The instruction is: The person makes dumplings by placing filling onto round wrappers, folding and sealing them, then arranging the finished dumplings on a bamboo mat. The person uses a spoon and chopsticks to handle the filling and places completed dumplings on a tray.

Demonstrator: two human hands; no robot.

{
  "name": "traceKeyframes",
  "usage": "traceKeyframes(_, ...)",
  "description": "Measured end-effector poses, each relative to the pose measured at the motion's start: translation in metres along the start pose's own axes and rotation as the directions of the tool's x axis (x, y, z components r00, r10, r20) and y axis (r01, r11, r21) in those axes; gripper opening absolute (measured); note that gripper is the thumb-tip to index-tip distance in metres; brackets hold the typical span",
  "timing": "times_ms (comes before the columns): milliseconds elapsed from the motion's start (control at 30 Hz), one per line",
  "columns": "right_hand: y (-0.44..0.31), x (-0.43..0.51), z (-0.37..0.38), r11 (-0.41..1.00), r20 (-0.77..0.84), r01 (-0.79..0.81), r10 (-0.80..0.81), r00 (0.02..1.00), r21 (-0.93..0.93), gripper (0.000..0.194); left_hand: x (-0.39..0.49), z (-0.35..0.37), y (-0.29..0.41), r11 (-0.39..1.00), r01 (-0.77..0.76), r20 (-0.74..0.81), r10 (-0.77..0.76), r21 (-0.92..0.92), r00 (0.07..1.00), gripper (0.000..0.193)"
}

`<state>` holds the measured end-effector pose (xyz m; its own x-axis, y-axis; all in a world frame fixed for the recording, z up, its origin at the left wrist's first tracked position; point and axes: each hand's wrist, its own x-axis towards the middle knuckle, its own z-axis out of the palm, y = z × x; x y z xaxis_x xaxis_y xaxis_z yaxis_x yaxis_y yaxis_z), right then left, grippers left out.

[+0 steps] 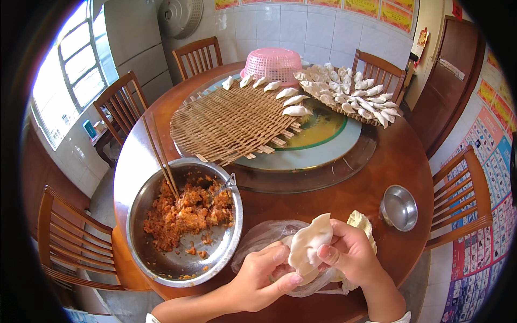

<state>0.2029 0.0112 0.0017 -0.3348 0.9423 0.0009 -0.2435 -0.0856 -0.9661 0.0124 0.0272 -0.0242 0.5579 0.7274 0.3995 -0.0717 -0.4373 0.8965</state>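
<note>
Both of my hands hold one folded dumpling (309,246) over the near edge of the table. My left hand (262,278) supports its lower left end, thumb along the bottom. With the thumb and fingers of my right hand (349,252) I pinch its right side. Beneath my hands lies a clear plastic bag (258,238), its contents mostly hidden by them. To the left stands a steel basin (135,238) of orange-red minced filling (190,214). A pair of chopsticks (161,157) and a spoon (229,181) stick up from the filling.
A woven bamboo tray (230,125) with several dumplings along its far edge rests on the turntable (323,155). Behind it are a pink plastic basket (272,64) and a second tray heaped with dumplings (347,91). A small steel bowl (399,208) stands right; a yellowish cloth (361,224) lies nearer.
</note>
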Motion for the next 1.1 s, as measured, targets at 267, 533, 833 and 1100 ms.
traceKeyframes(267, -0.003, -0.001, -0.008, 0.998, 0.114, 0.049, -0.052, 0.992, 0.026, 0.032, -0.004, 0.005, 0.01, 0.999, -0.002, 0.023, 0.001, 0.053, 1.0, 0.011)
traceKeyframes(533, -0.021, 0.019, -0.013, 0.998, -0.181, 0.045, -0.036, 0.983, 0.045, 0.017, 0.0, -0.013, 0.025, 0.986, 0.029, 0.037, -0.036, 0.162, 0.999, 0.016)
traceKeyframes(833, -0.011, 0.195, -0.071, 0.994, -0.458, -0.087, 0.048, 0.888, -0.066, 0.026, -0.008, -0.004, 0.036, 0.933, -0.263, 0.135, 0.236, 0.246, 0.962, 0.013)
traceKeyframes(1100, -0.017, 0.245, -0.089, 0.92, -0.475, -0.346, 0.226, 0.851, -0.182, 0.028, -0.012, -0.008, 0.035, 0.911, -0.302, 0.08, 0.291, 0.281, 0.953, 0.013)
